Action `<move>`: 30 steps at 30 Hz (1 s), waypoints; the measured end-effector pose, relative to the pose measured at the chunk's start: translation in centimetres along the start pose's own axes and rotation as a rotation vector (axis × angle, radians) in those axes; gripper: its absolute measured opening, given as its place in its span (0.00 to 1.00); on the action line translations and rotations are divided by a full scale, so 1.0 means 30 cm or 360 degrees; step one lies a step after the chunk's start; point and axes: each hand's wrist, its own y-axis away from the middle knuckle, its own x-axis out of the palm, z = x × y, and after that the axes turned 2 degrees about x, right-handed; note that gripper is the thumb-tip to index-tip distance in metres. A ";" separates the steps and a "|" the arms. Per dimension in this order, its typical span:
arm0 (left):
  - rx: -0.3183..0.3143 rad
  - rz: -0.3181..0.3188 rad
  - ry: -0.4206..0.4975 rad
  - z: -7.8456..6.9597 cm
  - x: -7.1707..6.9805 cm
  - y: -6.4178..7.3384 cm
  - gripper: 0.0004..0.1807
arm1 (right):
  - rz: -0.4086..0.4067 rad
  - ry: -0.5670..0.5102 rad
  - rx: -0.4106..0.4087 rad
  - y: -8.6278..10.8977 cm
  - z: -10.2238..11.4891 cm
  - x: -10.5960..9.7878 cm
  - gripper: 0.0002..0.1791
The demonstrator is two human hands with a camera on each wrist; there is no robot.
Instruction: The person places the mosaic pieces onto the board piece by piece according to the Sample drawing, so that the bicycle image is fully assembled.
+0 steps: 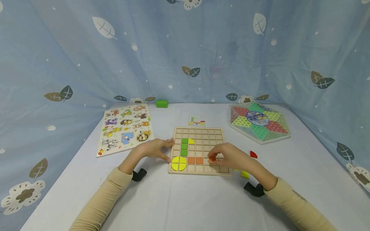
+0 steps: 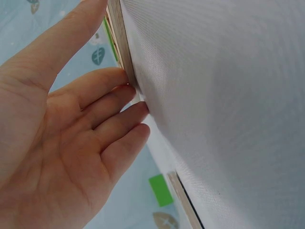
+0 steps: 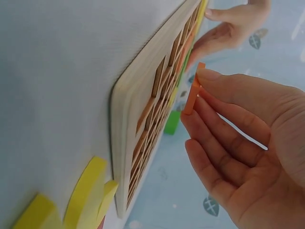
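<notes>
A wooden grid board point(image 1: 214, 137) lies flat on the white table. Set in it are three green squares point(image 1: 184, 147) in a column, a yellow quarter piece point(image 1: 191, 141), a yellow circle point(image 1: 179, 163) of several quarter pieces, and two orange squares point(image 1: 195, 160). My left hand point(image 1: 154, 149) touches the board's left edge, thumb near the lower corner and fingers farther up, rather straight. Between thumb and fingers my right hand point(image 1: 229, 155) pinches an orange square tile point(image 3: 193, 90), held on edge just above the board's lower right cells.
Behind the board lies a small pattern card point(image 1: 197, 119). An animal puzzle board point(image 1: 124, 130) is at left, a hexagonal game board point(image 1: 260, 122) at right, a green block point(image 1: 162, 104) at the back. A red piece point(image 1: 253, 154) and yellow pieces point(image 1: 245, 174) lie by the right forearm.
</notes>
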 end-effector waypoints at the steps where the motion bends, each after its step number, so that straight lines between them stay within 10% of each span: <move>1: 0.0000 0.0000 0.0000 0.000 0.000 0.000 0.50 | 0.0002 0.0007 0.0000 -0.004 0.001 0.001 0.10; 30: -0.0010 0.0002 0.0000 0.001 0.000 -0.003 0.51 | 0.0101 -0.0035 0.0103 -0.068 0.002 0.044 0.08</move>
